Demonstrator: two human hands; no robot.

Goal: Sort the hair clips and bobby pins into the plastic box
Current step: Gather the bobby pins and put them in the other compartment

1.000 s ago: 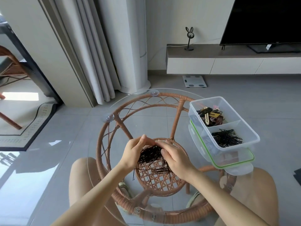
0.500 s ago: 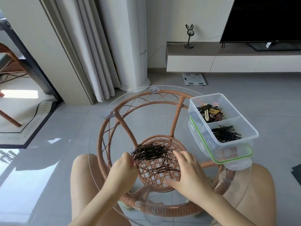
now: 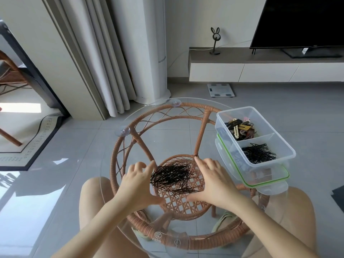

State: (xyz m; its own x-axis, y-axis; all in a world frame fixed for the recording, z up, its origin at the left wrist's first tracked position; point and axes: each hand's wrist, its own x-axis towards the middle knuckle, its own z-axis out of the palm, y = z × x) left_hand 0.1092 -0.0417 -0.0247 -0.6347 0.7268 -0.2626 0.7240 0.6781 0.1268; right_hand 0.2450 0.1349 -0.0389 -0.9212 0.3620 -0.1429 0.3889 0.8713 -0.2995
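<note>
Head view: we record left hand (image 3: 137,185) and right hand (image 3: 214,181) spread open, flanking the loose bobby pins (image 3: 171,176) heaped on the glass tabletop (image 3: 167,135) (neither grips any); plastic box (image 3: 275,159) sits to their right.

Our left hand (image 3: 137,185) and right hand (image 3: 212,183) flank a heap of black bobby pins (image 3: 173,177) on the glass counter (image 3: 163,131), fingers spread, gripping nothing. At right stands the plastic box (image 3: 290,151) — hair clips (image 3: 240,128) in its far compartment, more pins (image 3: 257,155) in the near one.
</note>
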